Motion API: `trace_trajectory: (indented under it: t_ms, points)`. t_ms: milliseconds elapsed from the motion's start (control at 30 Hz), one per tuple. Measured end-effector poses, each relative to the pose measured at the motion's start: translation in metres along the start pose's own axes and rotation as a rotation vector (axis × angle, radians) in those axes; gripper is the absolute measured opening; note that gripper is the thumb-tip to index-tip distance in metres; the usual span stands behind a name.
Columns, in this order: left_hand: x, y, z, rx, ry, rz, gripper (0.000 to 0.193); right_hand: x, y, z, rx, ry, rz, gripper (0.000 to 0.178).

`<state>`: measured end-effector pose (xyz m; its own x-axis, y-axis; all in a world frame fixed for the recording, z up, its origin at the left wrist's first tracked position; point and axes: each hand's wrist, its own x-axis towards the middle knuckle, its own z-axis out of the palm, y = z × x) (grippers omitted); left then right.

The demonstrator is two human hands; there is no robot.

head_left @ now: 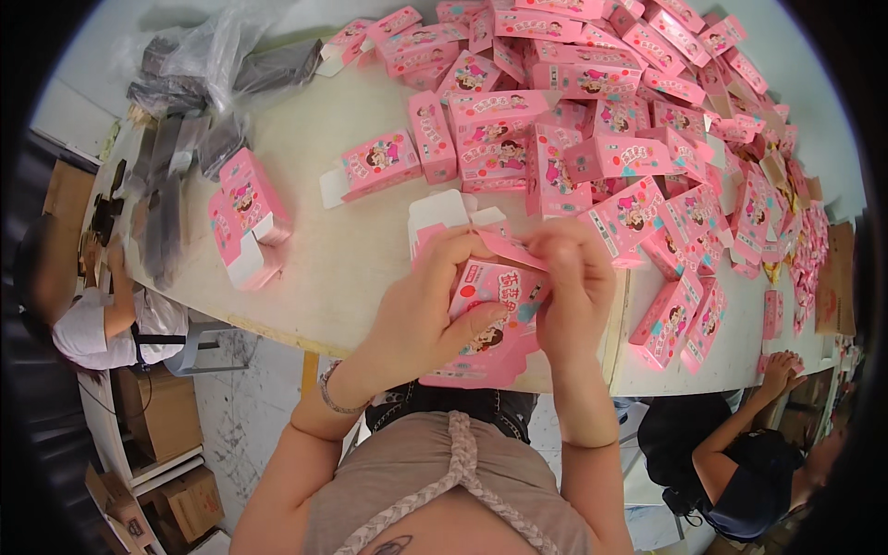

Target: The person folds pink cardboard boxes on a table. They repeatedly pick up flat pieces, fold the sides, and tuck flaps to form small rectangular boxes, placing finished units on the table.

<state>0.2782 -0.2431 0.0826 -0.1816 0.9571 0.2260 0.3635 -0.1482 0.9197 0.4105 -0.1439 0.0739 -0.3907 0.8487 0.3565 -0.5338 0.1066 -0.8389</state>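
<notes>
Over the near edge of the table, both hands are on a small pink carton (485, 277) printed with a cartoon figure. My left hand (407, 310) grips its left side, thumb across the printed front. At the top right, the bent fingers of my right hand (575, 296) pinch the raised end flap. Pink card with a white flap (438, 213) shows just behind my left fingers, and more pink card (481, 372) lies below the carton. Whether these belong to the same carton I cannot tell.
Folded pink cartons (592, 83) heap across the back and right of the table (324, 250). Two cartons (248, 208) lie at the left, near dark plastic-wrapped packs (171, 176). One person (111, 314) sits at far left, another (740, 453) at lower right.
</notes>
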Motion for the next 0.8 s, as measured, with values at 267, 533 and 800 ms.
trace_trajectory:
  t_ms: [267,533,800]
  points:
    - [-0.007,-0.012,-0.007,-0.173,0.087,0.037,0.060,0.009,-0.023,0.003,-0.333,-0.221,0.206,0.021]
    - [-0.015,-0.018,-0.017,-0.037,0.056,0.118,0.041,-0.008,-0.030,0.006,-0.721,-0.592,0.066,0.045]
    - [-0.014,-0.014,-0.018,0.023,0.050,0.093,0.027,-0.013,-0.019,0.009,-0.790,-0.661,0.029,0.069]
